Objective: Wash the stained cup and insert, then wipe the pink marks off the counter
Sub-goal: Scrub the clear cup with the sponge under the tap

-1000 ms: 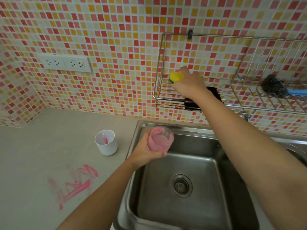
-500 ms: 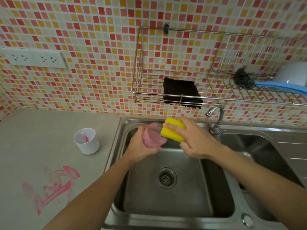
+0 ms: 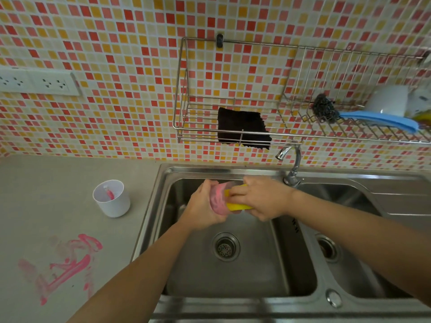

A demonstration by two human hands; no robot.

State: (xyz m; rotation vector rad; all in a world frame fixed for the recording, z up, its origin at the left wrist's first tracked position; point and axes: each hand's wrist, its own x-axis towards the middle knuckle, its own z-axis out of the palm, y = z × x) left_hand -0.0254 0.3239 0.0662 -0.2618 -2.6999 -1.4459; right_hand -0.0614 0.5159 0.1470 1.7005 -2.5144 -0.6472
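Note:
Over the left sink basin [image 3: 233, 276] my left hand [image 3: 203, 206] grips a clear, pink-stained insert [image 3: 218, 200], tilted on its side. My right hand [image 3: 261, 199] grips a yellow sponge [image 3: 238, 206] and presses it against the insert's open end. A white cup [image 3: 112, 201] with a pink smear inside stands upright on the grey counter [image 3: 58, 178] left of the sink. Pink marks [image 3: 67, 262] are smeared on the counter nearer to me.
A tap [image 3: 291, 164] stands between the two basins, spout off to the right of my hands. A wire rack [image 3: 233, 131] on the tiled wall holds a black cloth [image 3: 242, 129], a steel scourer [image 3: 323, 108] and a blue-handled brush [image 3: 377, 118]. Wall sockets [image 3: 39, 82] are at the left.
My right hand took the yellow sponge from the wall rack and brought it down to the insert. Both hands have sunk lower over the basin, and the sponge is now pressed against the insert.

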